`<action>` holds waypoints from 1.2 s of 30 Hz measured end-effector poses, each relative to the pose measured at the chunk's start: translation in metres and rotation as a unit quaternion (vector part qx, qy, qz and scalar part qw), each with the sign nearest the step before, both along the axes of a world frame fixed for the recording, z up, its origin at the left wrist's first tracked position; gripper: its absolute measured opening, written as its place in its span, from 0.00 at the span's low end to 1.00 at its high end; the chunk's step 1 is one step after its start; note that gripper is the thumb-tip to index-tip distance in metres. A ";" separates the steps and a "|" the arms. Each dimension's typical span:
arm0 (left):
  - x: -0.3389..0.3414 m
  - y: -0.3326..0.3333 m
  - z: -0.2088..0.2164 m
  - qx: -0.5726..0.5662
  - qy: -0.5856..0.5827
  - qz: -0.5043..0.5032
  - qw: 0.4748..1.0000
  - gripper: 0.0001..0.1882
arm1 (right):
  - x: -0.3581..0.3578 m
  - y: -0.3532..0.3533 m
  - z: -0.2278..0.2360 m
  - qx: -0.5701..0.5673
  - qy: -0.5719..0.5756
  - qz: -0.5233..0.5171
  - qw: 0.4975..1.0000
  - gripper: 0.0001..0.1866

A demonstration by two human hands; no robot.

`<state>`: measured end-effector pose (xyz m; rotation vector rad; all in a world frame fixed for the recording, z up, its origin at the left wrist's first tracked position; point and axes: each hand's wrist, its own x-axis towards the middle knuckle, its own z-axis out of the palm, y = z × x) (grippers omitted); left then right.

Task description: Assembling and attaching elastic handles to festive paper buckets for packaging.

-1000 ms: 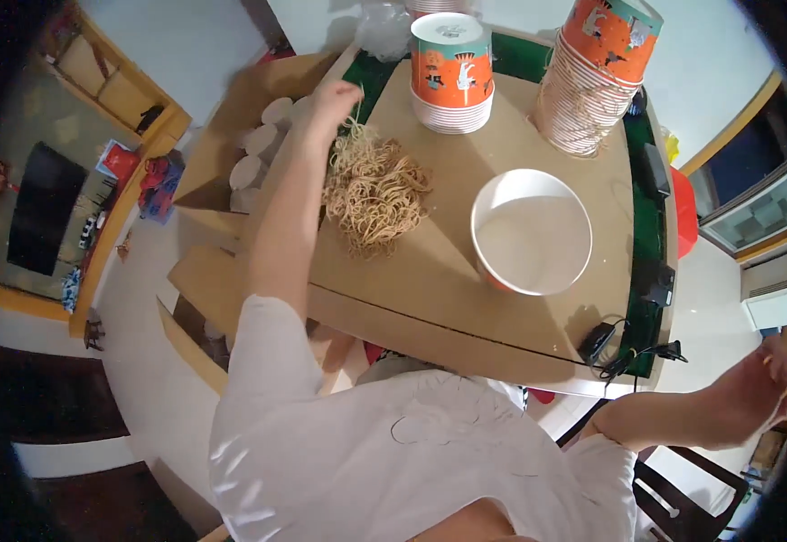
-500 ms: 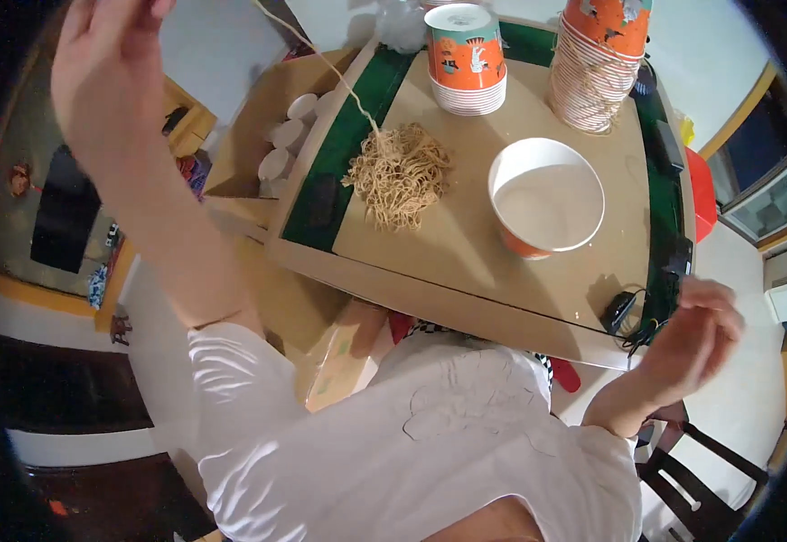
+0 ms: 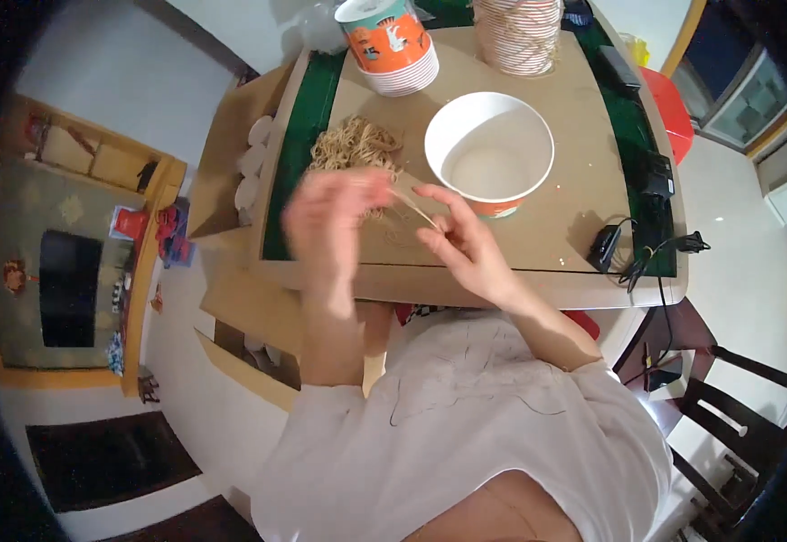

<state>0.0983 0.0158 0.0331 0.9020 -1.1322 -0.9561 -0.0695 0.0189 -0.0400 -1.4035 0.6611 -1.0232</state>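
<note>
A short length of tan string [image 3: 416, 208] runs taut between my two hands, just in front of the white paper bucket. My left hand [image 3: 326, 217] is smeared by motion, and the string comes out at its fingertips. Thumb and index finger of my right hand [image 3: 470, 248] pinch the string's other end. Behind my left hand lies a tangled heap of tan string [image 3: 353, 144], partly covered by it. The large paper bucket [image 3: 493, 149], white inside with an orange outer wall, stands upright beyond my right hand.
Upside-down nested orange paper buckets [image 3: 389, 50] stand at the back left. A taller stack [image 3: 520, 36] with tan string around it is at the back. Black adapters and cables [image 3: 606, 248] lie at the table's right. An open carton [image 3: 231, 167] with white rolled items stands left of the table.
My left hand has come down from the upper left, and my right hand has moved left to meet it at the string. The view has shifted, so the table sits higher.
</note>
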 end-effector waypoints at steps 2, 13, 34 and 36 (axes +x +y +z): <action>0.055 -0.009 0.008 -0.119 0.053 0.071 0.989 0.04 | 0.004 -0.009 -0.017 -0.032 0.047 -0.051 0.997 0.18; 0.130 0.013 0.071 -0.158 -0.131 0.297 0.933 0.04 | 0.053 -0.012 -0.054 -0.210 0.184 -0.158 0.947 0.13; -0.026 0.038 -0.101 0.201 -0.005 -0.124 0.972 0.03 | -0.029 0.067 -0.044 0.122 0.027 -0.152 0.980 0.07; -0.015 0.021 -0.129 0.169 -0.119 -0.073 0.976 0.05 | -0.037 0.065 -0.045 0.110 0.012 -0.169 0.979 0.02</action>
